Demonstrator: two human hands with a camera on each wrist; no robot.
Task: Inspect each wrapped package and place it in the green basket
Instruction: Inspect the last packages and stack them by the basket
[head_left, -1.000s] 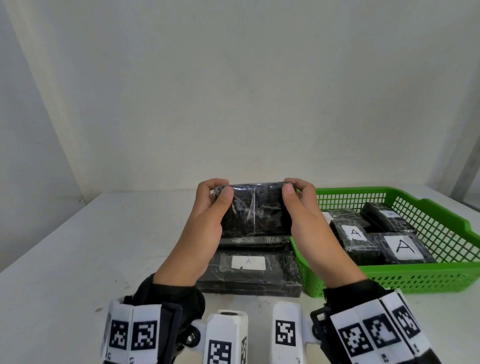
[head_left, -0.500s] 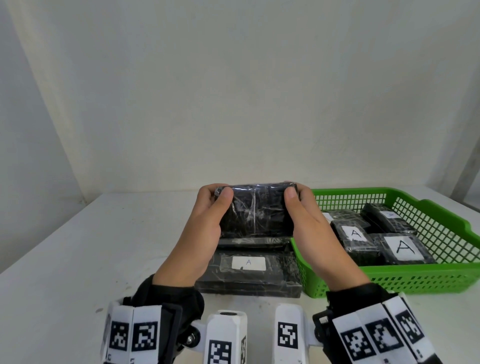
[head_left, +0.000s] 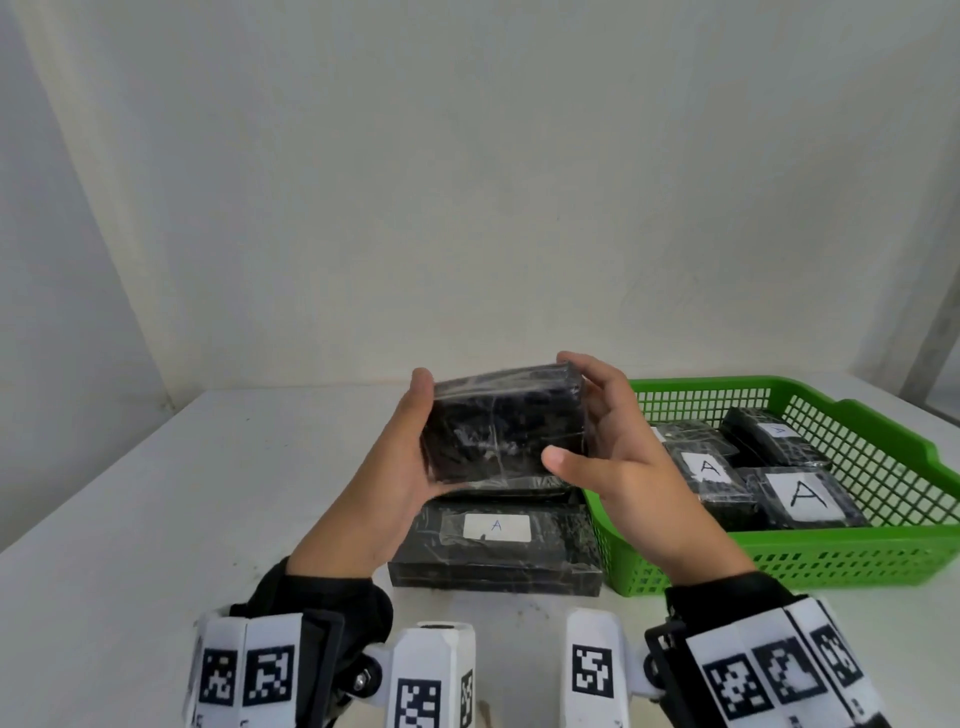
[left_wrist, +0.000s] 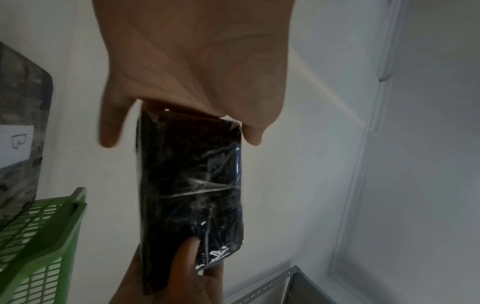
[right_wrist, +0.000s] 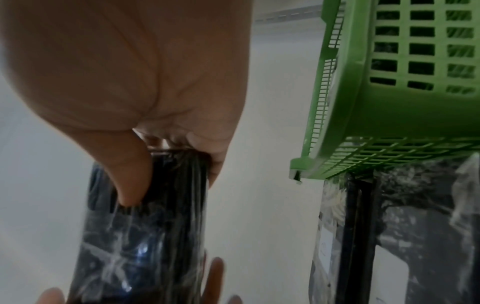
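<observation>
Since the frame half a second back, the held package has tipped: its right end now rides higher than its left, and my right thumb has come off its top edge to sit against the near face. I take the green basket as my landmark.

Furthest from the basket, my left hand has its fingers curled round the package's left end, thumb on top, so it is gripping. The package hangs in the air just left of the basket's near-left corner, above the table. No label shows on the faces turned toward me, only wrinkled clear film over black.

Below it, touching or nearly touching the basket's left wall, two more wrapped packages lie stacked; the top one carries a white label marked A. My right hand clasps the held package's right end, fingers bent behind it and thumb in front, and sits over the basket's left rim.

Inside the basket lie several wrapped packages, the nearest marked A.

I judge this to be the inspection step, mid-turn. Next I would finish rotating it to see the hidden faces, then carry it right over the rim and set it on the packages already there, as little bare floor shows.
</observation>
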